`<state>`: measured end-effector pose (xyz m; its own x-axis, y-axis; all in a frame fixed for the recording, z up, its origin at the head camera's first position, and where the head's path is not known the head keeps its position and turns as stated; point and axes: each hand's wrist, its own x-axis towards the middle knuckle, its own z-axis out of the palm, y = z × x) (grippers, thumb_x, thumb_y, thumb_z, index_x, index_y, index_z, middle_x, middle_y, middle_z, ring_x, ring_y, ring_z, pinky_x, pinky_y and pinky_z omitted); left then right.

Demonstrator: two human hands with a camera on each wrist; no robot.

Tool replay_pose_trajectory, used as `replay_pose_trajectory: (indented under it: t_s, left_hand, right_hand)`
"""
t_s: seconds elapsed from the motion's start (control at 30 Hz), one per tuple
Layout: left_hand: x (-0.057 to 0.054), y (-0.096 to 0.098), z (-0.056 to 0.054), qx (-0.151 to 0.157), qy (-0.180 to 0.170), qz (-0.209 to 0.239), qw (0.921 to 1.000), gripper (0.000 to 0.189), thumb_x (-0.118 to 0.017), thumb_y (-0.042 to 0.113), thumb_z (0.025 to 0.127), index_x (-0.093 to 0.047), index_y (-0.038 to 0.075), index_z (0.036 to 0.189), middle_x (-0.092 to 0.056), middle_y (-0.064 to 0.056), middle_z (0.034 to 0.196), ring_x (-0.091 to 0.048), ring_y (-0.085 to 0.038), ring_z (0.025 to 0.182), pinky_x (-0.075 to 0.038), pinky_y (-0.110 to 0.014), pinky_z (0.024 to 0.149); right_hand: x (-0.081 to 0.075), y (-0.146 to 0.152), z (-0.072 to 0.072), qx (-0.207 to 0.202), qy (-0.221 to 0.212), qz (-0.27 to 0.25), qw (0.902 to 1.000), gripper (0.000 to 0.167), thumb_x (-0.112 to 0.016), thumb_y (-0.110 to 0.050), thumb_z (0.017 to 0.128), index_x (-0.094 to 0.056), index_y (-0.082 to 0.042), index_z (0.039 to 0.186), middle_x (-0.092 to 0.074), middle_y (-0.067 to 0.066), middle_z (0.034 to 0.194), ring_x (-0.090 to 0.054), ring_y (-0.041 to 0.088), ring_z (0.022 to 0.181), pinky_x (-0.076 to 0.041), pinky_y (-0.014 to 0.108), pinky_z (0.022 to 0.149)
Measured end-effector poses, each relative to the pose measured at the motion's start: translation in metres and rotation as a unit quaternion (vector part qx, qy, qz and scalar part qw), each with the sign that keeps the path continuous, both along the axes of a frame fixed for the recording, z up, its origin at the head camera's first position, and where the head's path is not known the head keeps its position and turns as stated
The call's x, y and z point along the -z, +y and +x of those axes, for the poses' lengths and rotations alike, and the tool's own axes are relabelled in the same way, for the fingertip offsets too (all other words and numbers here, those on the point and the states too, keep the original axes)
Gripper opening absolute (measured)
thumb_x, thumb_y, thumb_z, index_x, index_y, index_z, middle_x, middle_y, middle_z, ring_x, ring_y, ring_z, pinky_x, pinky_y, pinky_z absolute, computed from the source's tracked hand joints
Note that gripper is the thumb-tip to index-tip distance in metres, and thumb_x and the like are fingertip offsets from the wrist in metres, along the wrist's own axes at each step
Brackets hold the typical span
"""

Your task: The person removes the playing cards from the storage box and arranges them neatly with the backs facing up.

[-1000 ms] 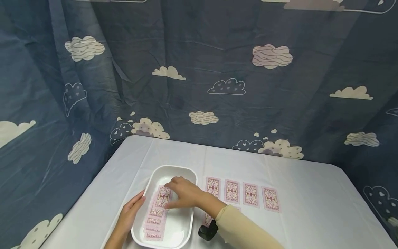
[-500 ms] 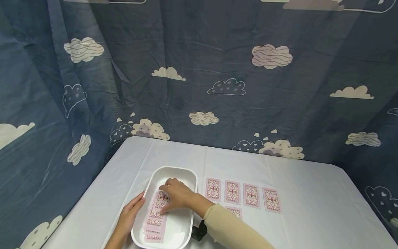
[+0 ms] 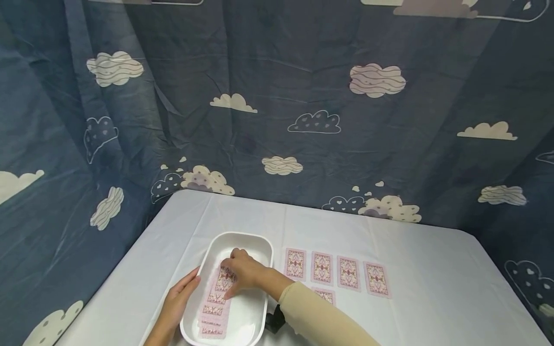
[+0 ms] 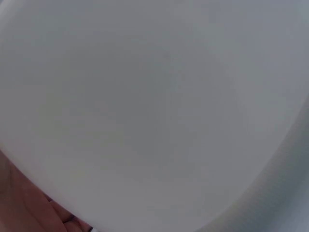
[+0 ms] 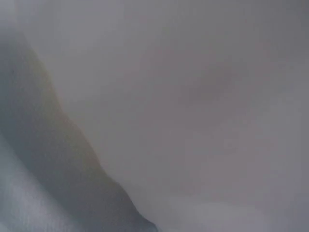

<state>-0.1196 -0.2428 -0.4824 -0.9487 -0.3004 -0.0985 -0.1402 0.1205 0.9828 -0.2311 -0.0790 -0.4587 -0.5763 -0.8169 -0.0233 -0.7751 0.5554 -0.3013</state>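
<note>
Head view, tray: your left hand grips the white oblong plastic tray, likely steadying it.
Card: your right hand spans the pink-red patterned paper card; cannot tell if pinching.

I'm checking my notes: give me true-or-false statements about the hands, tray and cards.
1. The left hand holds the white tray. True.
2. The right hand is over overlapping cards in the tray. True.
3. Four cards form the far row on the table. True.
4. The tray stands right of that row in the head view. False: it stands left.
5. The right forearm is bare. False: a beige sleeve covers most of it.
</note>
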Motion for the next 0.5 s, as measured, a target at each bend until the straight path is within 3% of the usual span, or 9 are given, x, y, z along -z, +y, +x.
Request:
replay_pose_trajectory:
  t_s: [0.27,0.5]
  left_hand:
    - [0.0004,-0.0003,0.0003,0.001,0.003,0.001,1.0000,0.050,-0.053,0.031,0.094,-0.045,0.002,0.134,-0.042,-0.009,0.138,-0.034,-0.022,0.128,-0.031,-0.008,0.089]
    - [-0.0001,0.0007,0.0006,0.010,0.002,-0.002,0.9999,0.052,-0.051,0.033,0.094,-0.044,0.001,0.134,-0.041,-0.013,0.139,-0.035,-0.028,0.128,-0.032,-0.033,0.101]
  right_hand:
    - [-0.0004,-0.0032,0.0019,0.037,0.018,0.017,0.9990,0.085,-0.085,-0.048,0.050,-0.057,-0.016,0.124,-0.046,-0.001,0.092,-0.035,0.011,0.082,-0.035,0.020,0.071]
    - [-0.0025,-0.0042,0.0069,0.038,0.130,0.089,0.9868,0.091,-0.075,-0.064,0.051,-0.048,-0.036,0.133,-0.043,-0.003,0.091,-0.035,0.012,0.082,-0.032,0.024,0.069]
